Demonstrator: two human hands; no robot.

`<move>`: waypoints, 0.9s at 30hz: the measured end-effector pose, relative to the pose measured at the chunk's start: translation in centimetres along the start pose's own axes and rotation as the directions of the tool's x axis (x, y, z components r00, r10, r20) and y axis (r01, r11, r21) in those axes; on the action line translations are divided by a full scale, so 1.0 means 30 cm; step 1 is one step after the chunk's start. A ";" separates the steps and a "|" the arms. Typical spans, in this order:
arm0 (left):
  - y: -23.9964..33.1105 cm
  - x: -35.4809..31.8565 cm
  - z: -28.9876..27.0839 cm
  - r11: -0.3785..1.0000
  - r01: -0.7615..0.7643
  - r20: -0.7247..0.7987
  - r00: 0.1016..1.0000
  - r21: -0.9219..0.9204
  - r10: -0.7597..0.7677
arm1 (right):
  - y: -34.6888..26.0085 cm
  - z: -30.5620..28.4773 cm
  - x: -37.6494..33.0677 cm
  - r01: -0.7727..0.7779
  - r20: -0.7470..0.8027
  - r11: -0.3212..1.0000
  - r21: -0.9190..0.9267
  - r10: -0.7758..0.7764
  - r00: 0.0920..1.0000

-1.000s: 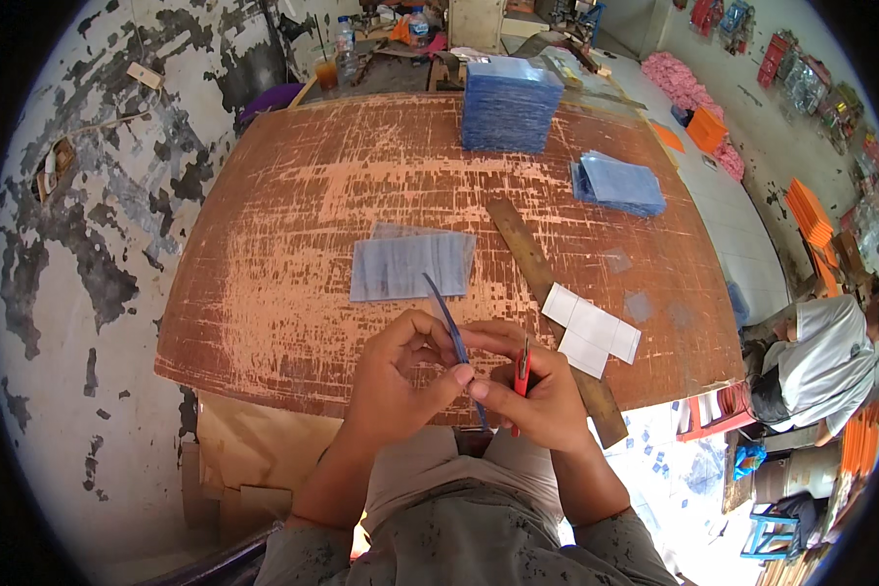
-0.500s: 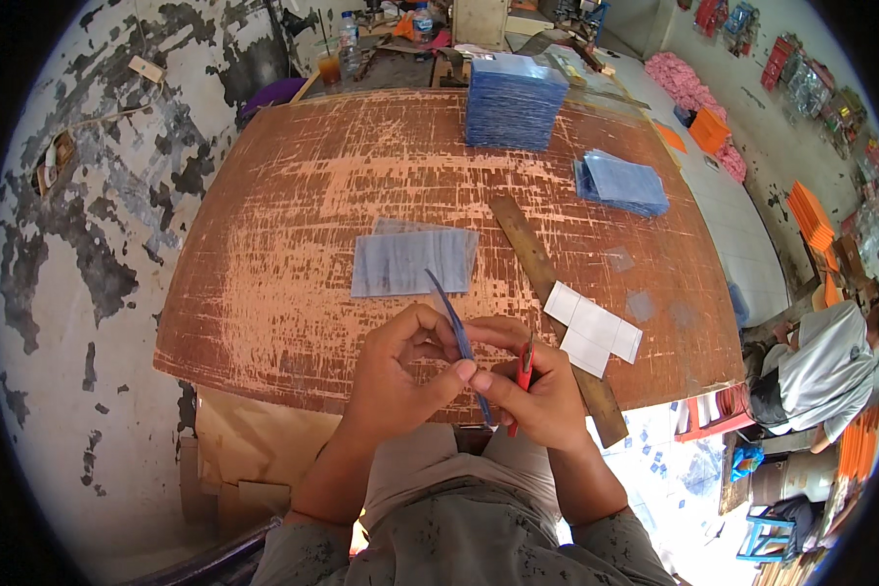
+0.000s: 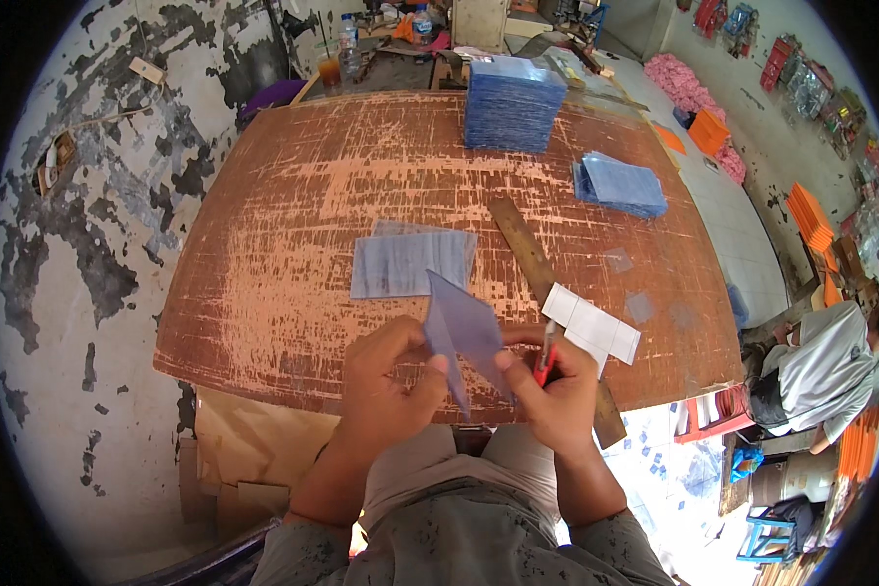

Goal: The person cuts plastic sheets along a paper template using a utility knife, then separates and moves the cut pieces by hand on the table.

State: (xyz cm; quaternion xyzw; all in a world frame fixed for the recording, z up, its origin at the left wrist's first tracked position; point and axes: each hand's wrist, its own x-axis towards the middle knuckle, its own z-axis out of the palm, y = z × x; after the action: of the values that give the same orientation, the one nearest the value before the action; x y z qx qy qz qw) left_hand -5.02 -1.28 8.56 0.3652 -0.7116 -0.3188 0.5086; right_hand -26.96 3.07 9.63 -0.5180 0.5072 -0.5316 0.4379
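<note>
Between my hands, above the near edge of the table, thin bluish translucent plastic sheets (image 3: pixel 471 324) stand spread apart in a V. My left hand (image 3: pixel 386 381) pinches the left side between thumb and fingers. The right side is pinched by my right hand (image 3: pixel 560 391), which also keeps a red cutter knife (image 3: pixel 545 363) tucked in its fingers, tip pointing up. Just beyond lies a small pile of clear greyish plastic sheets (image 3: pixel 400 266) on the table. To the right, a white ruled paper template (image 3: pixel 610 332) lies partly over a long worn ruler-like strip (image 3: pixel 525 249).
The scratched brown tabletop (image 3: pixel 283 215) bears a tall stack of blue plastic sheets (image 3: pixel 510 112) at the back and a lower stack (image 3: pixel 623 186) at right. Small clear scraps (image 3: pixel 640 306) lie near the right edge. Another person (image 3: pixel 825 361) sits at far right.
The plastic sheets, earlier held together edge-on, have opened into a V. My hands have moved apart, the right one carrying the cutter knife rightward and slightly up.
</note>
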 end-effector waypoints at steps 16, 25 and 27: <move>-0.048 -0.152 -0.746 0.820 0.336 -0.659 0.750 0.463 0.065 | 0.156 -0.134 0.010 -0.150 -0.315 0.982 0.112 0.178 0.932; -0.166 -0.003 -0.535 0.394 -0.003 -0.019 0.998 0.919 0.052 | 0.126 -0.115 -0.067 -0.043 -0.226 0.781 -0.624 -0.127 0.966; -0.187 -0.014 -0.459 0.459 -0.030 0.036 0.999 0.888 -0.003 | 0.116 -0.197 -0.056 0.096 -0.110 0.631 -0.770 -0.279 0.954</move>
State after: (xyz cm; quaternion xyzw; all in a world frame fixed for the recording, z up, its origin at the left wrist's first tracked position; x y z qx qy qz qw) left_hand 9.34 -5.02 7.59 0.5656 -0.7845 0.0958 0.2357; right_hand -32.92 4.87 6.31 -0.6414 0.6702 -0.3678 0.0653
